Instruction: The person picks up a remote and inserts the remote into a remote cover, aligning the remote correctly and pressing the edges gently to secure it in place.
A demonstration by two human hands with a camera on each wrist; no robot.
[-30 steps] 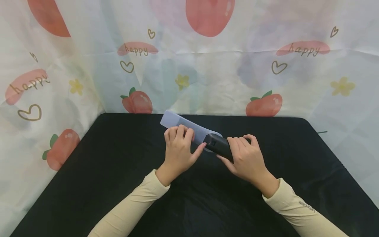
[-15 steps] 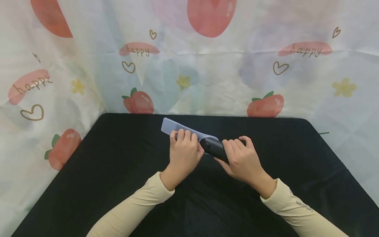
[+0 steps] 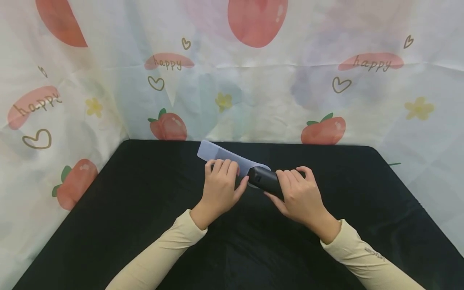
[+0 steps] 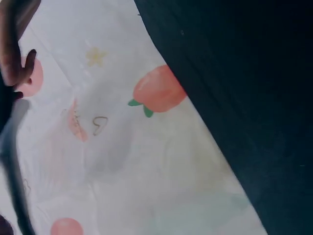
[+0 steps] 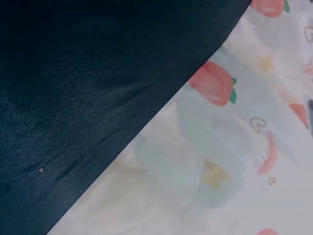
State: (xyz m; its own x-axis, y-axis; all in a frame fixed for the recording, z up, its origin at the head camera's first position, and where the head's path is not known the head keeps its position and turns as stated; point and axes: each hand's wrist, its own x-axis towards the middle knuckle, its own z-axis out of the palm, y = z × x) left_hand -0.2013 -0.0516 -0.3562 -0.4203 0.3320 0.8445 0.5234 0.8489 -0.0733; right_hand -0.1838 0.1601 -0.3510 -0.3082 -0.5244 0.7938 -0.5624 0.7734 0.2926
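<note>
In the head view, a flat, pale-blue translucent blade-shaped piece slants up to the left from a thick black handle. My right hand grips the handle, fingers over its top and thumb below. My left hand holds the near edge of the blue piece, fingers curled over it and thumb reaching to the handle's front end. The far side of those fingers is hidden. At the left border of the left wrist view, part of my right hand and the blue piece show dimly. The right wrist view shows neither.
A black-covered table lies beneath both hands. Behind it and at its sides hangs a pale curtain printed with red fruit, hearts and flowers. Cream sleeves cover both forearms.
The blue piece tilted down half a second ago and now shows more of its face again. My left hand shifted right, then back left, and its thumb stretches toward the handle.
</note>
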